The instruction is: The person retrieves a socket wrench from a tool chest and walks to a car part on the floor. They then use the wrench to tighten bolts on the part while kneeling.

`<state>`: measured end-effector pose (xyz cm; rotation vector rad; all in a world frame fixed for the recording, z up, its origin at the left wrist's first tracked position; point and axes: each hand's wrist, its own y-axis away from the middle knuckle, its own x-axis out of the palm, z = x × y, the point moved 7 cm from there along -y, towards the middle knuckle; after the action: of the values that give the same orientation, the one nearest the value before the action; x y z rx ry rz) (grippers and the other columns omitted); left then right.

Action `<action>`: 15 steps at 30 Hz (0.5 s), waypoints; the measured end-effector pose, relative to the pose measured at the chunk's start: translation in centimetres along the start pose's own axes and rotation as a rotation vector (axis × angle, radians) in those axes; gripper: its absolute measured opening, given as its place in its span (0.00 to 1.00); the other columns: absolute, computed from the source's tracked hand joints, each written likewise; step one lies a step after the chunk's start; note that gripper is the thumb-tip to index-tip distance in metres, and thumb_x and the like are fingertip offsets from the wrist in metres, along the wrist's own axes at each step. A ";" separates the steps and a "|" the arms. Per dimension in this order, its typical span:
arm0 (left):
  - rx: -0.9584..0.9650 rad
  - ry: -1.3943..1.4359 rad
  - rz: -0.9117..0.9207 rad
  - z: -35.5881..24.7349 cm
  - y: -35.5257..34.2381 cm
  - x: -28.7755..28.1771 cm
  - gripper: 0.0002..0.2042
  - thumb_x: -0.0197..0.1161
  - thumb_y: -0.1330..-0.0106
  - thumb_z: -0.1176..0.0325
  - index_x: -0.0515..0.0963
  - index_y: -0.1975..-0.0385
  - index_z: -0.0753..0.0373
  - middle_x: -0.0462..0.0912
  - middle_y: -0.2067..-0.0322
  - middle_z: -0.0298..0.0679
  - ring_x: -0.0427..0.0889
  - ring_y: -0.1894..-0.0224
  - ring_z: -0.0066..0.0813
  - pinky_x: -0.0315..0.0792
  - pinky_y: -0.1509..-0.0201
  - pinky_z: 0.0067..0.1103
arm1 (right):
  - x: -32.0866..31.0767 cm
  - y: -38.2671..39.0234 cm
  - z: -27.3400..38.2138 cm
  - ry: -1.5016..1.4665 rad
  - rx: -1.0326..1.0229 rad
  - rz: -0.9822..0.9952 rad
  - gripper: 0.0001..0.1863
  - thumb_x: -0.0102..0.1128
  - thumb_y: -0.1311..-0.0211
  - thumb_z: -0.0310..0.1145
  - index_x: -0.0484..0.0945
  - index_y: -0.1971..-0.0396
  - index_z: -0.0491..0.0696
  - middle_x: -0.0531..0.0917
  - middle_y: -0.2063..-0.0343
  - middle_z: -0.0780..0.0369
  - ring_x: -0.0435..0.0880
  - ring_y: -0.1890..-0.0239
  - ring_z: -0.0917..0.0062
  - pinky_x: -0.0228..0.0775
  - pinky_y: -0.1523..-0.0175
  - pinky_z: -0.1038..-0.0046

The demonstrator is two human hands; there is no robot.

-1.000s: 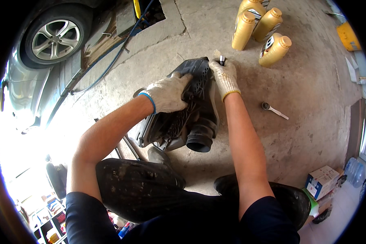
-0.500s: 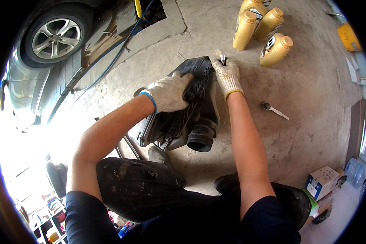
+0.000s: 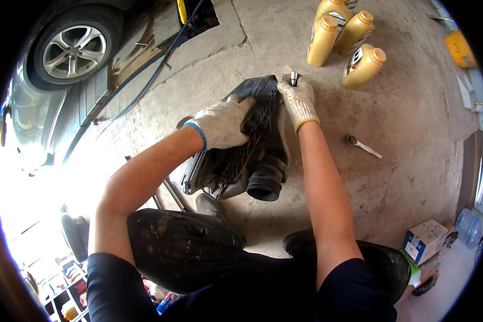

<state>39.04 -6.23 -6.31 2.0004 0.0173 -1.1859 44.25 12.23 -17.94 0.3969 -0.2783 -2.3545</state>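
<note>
A black plastic air filter housing (image 3: 278,139) stands tilted on the floor between my legs, its round ribbed duct (image 3: 265,177) facing me. Across its upper left side lies my left hand (image 3: 218,123), in a white knit glove with a blue cuff, its fingers gripping the ribbed edge. My right hand (image 3: 299,102), gloved with a yellow cuff, is closed round a chrome socket (image 3: 294,78) at the housing's far right corner. Only the socket's bright end shows; the fingers hide the rest. To the right a ratchet wrench (image 3: 364,146) lies on the concrete.
Several gold oil bottles (image 3: 323,43) stand at the far right. At the far left are a car wheel (image 3: 74,52) and a blue hose (image 3: 139,95) on the floor. A cardboard box (image 3: 426,240) and a clear plastic jug (image 3: 468,228) sit at the near right.
My right hand has shifted slightly left, and a little more of the chrome socket shows. My left hand and the housing stay put.
</note>
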 end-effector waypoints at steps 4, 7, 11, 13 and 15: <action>0.006 -0.024 0.004 -0.1 -0.2 0.0 0.44 0.71 0.42 0.59 0.60 0.25 0.66 0.70 0.37 0.63 0.78 0.37 0.60 0.76 0.34 0.40 | 0.0 -0.5 -1.0 0.032 0.087 0.058 0.15 0.70 0.42 0.37 0.85 0.60 0.42 0.86 0.70 0.57 0.85 0.65 0.69 0.77 0.53 0.67; -0.010 0.019 0.061 -0.5 -0.3 -0.3 0.46 0.71 0.45 0.60 0.59 0.24 0.66 0.67 0.32 0.61 0.76 0.34 0.57 0.74 0.29 0.38 | 0.0 -1.0 -1.1 0.039 0.030 0.023 0.14 0.69 0.40 0.38 0.85 0.61 0.43 0.86 0.72 0.58 0.84 0.68 0.70 0.77 0.55 0.68; -0.043 0.015 0.061 -0.2 0.2 -0.4 0.46 0.71 0.45 0.60 0.60 0.25 0.65 0.67 0.32 0.61 0.76 0.34 0.58 0.73 0.29 0.38 | 0.7 1.0 0.4 -0.172 0.170 0.076 0.11 0.68 0.39 0.36 0.85 0.62 0.44 0.85 0.74 0.61 0.81 0.71 0.74 0.76 0.58 0.69; -0.026 0.018 0.056 -0.4 -0.1 -0.4 0.45 0.71 0.44 0.60 0.60 0.25 0.65 0.67 0.32 0.61 0.76 0.34 0.58 0.73 0.29 0.38 | 0.5 -0.4 -1.5 -0.128 0.106 0.063 0.10 0.68 0.40 0.35 0.84 0.63 0.45 0.85 0.74 0.62 0.80 0.72 0.76 0.75 0.59 0.70; -0.031 0.005 0.061 -0.7 0.0 -0.6 0.45 0.71 0.44 0.59 0.60 0.25 0.65 0.67 0.32 0.61 0.76 0.34 0.58 0.73 0.29 0.39 | 0.4 -0.6 -1.3 -0.082 0.035 0.042 0.10 0.68 0.39 0.35 0.84 0.64 0.45 0.84 0.75 0.62 0.80 0.72 0.77 0.75 0.59 0.70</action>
<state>39.19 -5.59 -5.70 1.9634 -0.0226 -1.1350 44.05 12.28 -19.38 0.3085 -0.3638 -2.3306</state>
